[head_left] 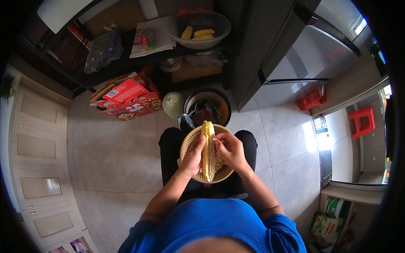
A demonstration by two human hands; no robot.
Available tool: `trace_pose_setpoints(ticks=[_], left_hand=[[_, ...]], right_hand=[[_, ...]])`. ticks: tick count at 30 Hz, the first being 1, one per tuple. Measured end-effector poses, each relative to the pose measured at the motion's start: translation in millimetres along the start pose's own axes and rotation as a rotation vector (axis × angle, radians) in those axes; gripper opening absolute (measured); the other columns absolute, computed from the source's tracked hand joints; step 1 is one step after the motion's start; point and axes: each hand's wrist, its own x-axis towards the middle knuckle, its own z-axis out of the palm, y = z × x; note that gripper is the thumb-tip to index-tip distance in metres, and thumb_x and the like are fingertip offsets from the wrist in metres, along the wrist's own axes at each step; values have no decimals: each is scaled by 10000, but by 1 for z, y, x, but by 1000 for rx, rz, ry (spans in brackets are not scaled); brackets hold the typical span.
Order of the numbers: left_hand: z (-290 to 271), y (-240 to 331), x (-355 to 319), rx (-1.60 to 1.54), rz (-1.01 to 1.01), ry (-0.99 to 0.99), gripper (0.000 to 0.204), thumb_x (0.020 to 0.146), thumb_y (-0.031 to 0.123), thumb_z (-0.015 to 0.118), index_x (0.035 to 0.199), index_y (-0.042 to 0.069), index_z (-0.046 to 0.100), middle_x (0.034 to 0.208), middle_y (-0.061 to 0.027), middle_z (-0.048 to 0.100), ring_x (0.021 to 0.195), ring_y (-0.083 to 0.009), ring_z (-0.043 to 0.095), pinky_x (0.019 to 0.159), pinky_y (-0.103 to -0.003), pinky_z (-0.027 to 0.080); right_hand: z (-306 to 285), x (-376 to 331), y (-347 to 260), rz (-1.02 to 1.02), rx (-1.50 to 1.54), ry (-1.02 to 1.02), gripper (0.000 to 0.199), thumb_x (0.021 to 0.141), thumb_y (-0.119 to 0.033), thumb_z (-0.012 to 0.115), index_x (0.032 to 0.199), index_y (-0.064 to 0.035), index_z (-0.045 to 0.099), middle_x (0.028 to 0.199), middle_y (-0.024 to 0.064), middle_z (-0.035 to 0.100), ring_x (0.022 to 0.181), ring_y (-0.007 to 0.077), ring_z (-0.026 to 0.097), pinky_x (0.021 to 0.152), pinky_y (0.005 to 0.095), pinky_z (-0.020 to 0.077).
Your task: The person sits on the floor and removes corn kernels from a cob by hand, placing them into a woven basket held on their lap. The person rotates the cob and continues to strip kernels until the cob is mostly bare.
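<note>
An ear of corn (208, 158) stands lengthwise over the basket, part of its side stripped to pale cob and the left side still lined with yellow kernels. My left hand (194, 157) is wrapped round its left side, thumb along the kernels. My right hand (230, 149) is closed at the ear's right side, thumb and fingertips pinched against it near the upper half; a small pale kernel shows by the thumb. Beneath both hands a round tan plastic basket (185, 145) rests on my lap, with loose kernels (219, 162) inside it.
Just beyond my knees stands a round bin (228, 109) with a dark bag, beside a pale green melon (173, 105) and a red cardboard box (135, 99). A clear bowl (221, 31) with several corn ears sits on the black shelf. To the right are a grey refrigerator (291, 55) and a red stool (362, 122).
</note>
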Motion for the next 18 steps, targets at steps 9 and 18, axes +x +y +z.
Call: trace_pose_setpoints(ticks=[9, 18], left_hand=[[-1, -8, 3, 664, 375, 47, 322, 944, 279, 411, 1146, 34, 465, 989, -62, 532, 887, -123, 502, 787, -253, 411], [-5, -13, 8, 554, 347, 59, 330, 945, 281, 408, 1147, 29, 472, 1009, -69, 538, 917, -127, 504, 806, -248, 408]], right_hand=[[-2, 11, 0, 104, 17, 19, 124, 857, -77, 544, 944, 9, 530, 757, 6, 547, 680, 50, 505, 653, 178, 430], [11, 7, -9, -84, -347, 146, 154, 791, -62, 612, 896, 35, 553, 697, 60, 574, 610, 60, 513, 569, 203, 435]])
